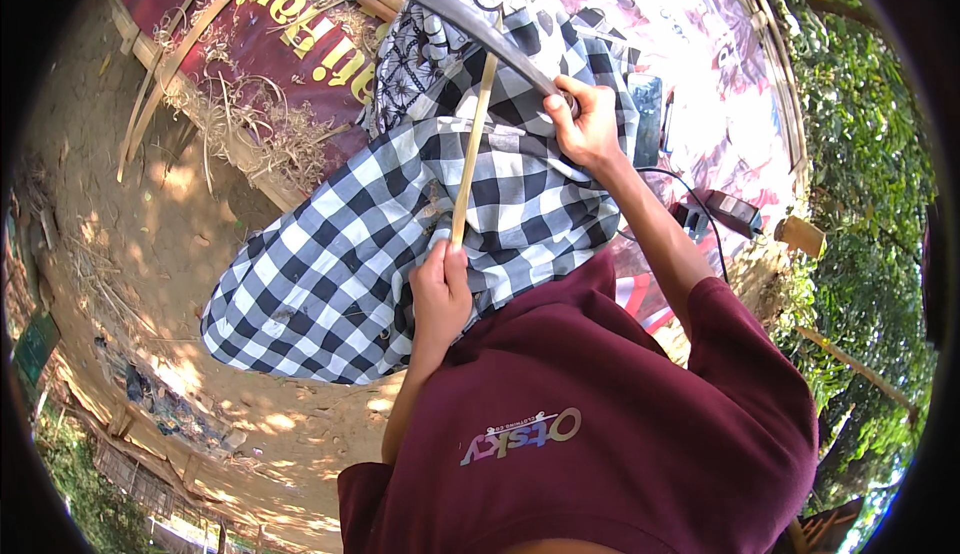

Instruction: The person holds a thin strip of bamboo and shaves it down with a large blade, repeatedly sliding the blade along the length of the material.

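Observation:
My left hand (440, 289) is closed around the lower end of a thin, pale bamboo strip (470, 164). The strip rises over my lap, and its upper end meets the blade. In my right hand (588, 122), wrapped round its handle, is a machete (465, 22) with a long, dark, slightly curved blade. The blade slants up to the left and crosses the strip near its top. Beneath both hands, a black-and-white checked cloth (330, 244) covers my legs. A patterned black-and-white cloth (415, 64) lies at its far side.
Curly shavings (265, 139) litter a dark red printed sheet (215, 54) at the far left, beside long bent strips (175, 59). Wooden-handled tools (375, 4) lie behind the blade. To the right are a phone (645, 109), a black cable (700, 204) and a dark box (733, 214).

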`<state>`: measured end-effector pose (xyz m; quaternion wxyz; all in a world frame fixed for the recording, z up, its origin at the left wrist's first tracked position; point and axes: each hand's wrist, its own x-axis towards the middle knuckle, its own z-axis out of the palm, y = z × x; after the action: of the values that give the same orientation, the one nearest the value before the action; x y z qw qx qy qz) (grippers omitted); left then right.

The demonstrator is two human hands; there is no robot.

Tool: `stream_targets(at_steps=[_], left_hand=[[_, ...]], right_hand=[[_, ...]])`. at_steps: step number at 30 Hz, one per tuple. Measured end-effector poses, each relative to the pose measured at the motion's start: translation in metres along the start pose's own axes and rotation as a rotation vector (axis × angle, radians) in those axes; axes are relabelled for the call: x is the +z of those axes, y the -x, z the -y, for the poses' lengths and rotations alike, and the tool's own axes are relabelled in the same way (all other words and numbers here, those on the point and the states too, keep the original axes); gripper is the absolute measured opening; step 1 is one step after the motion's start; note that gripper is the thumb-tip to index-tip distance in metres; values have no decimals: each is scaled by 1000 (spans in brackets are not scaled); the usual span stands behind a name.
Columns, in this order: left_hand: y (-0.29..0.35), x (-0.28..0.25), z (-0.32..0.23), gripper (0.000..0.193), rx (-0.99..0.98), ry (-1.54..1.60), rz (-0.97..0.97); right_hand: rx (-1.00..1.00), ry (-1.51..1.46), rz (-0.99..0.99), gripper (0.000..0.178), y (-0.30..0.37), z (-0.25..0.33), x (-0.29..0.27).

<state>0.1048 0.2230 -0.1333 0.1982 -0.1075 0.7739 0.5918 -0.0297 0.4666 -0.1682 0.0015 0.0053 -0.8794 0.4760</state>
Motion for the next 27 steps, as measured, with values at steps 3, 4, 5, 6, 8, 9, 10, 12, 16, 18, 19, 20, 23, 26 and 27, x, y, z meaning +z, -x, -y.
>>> stream_targets(at_steps=[3, 4, 5, 6, 8, 9, 10, 12, 16, 18, 19, 20, 23, 26, 27], left_hand=[[-54, 15, -22, 26, 80, -12, 56], [-69, 22, -21, 26, 113, -29, 91], [-81, 32, -28, 26, 140, 18, 77], [-91, 38, -27, 29, 114, 78, 142], [-110, 46, -27, 30, -2, 219, 264], [-116, 46, -26, 28, -91, 301, 316], [-120, 43, -35, 29, -191, 389, 367], [-127, 40, -41, 31, -255, 514, 405], [-132, 45, -55, 34, -403, 505, 364], [-135, 48, -57, 35, -353, 514, 353], [-135, 50, -56, 35, -329, 519, 350], [-135, 51, -50, 36, -324, 517, 337], [-129, 54, -35, 37, -179, 409, 279], [-123, 58, -27, 37, -72, 165, 181], [-120, 59, -25, 37, -37, 83, 149]], right_hand=[[-210, 153, -10, 44, 3, -3, 1], [-217, 219, 3, 43, 2, 4, 0], [-222, 285, 25, 42, 0, 7, -3], [-205, 322, 43, 42, 0, 10, -4], [-198, 440, 32, 50, -4, 11, -3], [-163, 469, 54, 51, -7, 15, -4], [-124, 499, 77, 53, -9, 21, -6], [-65, 526, 122, 56, -14, 24, -7], [-13, 508, 169, 57, -17, 16, -8], [37, 477, 190, 57, -19, 17, -8], [39, 485, 199, 55, -20, 17, -8], [41, 493, 207, 52, -20, 18, -8], [48, 526, 236, 51, -17, 19, -7], [13, 575, 237, 52, -16, 27, -7], [0, 584, 223, 53, -15, 28, -6]])
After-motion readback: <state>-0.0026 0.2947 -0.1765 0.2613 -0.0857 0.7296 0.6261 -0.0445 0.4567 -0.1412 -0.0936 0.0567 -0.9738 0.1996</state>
